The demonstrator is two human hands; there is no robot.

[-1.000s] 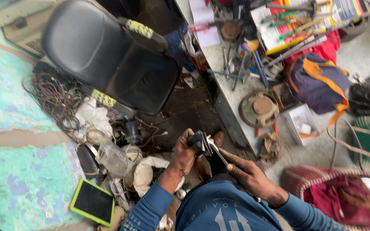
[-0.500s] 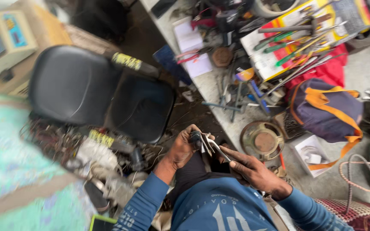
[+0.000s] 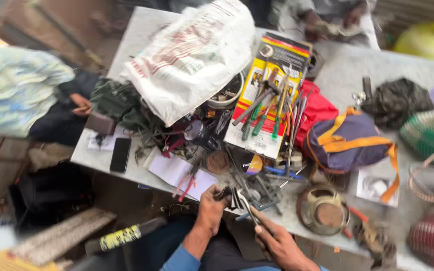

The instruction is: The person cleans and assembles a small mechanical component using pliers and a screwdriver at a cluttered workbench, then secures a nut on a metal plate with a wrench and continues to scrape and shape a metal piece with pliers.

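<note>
- Left hand (image 3: pixel 211 208): fingers curled tight around a small dark part (image 3: pixel 225 193), at the bench (image 3: pixel 345 70) edge.
- Right hand (image 3: pixel 277 243): fingers pinching a thin metal tool (image 3: pixel 246 205) whose tip meets the part.
- Nearby: papers (image 3: pixel 174 173), speaker (image 3: pixel 323 211), phone (image 3: pixel 120 154).

One head-worn view looks steeply down, near, over the cluttered workbench (image 3: pixel 141 40).

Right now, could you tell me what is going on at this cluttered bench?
A person seated at the worktable holds a small dark part in the left hand, while the right hand grips a thin metal tool against it. Hand tools lie on a yellow box, beside a white plastic bag, a purple and orange bag, and a black phone. Another person's hand rests at the table's far left.
</note>
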